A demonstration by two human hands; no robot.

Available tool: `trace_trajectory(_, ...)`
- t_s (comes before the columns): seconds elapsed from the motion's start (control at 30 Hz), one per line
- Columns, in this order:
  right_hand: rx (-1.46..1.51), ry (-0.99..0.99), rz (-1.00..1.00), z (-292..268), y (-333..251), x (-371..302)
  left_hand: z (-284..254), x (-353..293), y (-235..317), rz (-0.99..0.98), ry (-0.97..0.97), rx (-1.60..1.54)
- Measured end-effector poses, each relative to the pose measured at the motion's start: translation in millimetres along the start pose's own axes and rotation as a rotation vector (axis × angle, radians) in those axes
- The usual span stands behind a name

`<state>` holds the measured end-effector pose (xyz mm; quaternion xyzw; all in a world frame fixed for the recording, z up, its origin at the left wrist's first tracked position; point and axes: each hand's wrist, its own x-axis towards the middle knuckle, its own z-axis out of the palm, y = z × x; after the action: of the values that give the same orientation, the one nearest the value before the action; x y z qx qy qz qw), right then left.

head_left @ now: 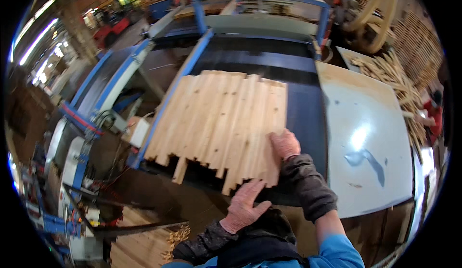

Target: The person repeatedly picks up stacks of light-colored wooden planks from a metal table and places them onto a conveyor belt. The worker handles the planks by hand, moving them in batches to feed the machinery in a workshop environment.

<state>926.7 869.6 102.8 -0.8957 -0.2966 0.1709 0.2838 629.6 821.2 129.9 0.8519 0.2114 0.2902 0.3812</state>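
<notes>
Pale, knotty wooden boards (221, 118) lie side by side, near ends ragged, on the flat, dark conveyor belt (305, 109). Right hand (287, 145) on the boards' right edge, fingers bent; can't tell if its grip is closed on one. Left hand (244, 206): grip open and empty, thumb spread, fingertips by the near ends, contact unclear. Glossy pale-grey table (344, 118) right of belt.

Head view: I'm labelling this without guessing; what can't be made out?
In the head view:
Wooden strips: undersides, hidden by their own tops.
Left hand and right hand: palms, hidden by their backs.
Lower-left strip stack: cut off by the bottom edge.
Person in red: details too small near the rim.
</notes>
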Motion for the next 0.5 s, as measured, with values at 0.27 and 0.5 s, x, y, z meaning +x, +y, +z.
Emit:
trace_trajectory(0.27,0.53,-0.24,-0.418,-16.1,99.8,-64.9,30.3,-0.5,40.4,0.07,-0.506,-0.608)
trace_trajectory(0.5,0.966,-0.515,-0.45,-61.7,154.4,-271.8,93.5,27.5,132.3,0.258,-0.901,-0.887)
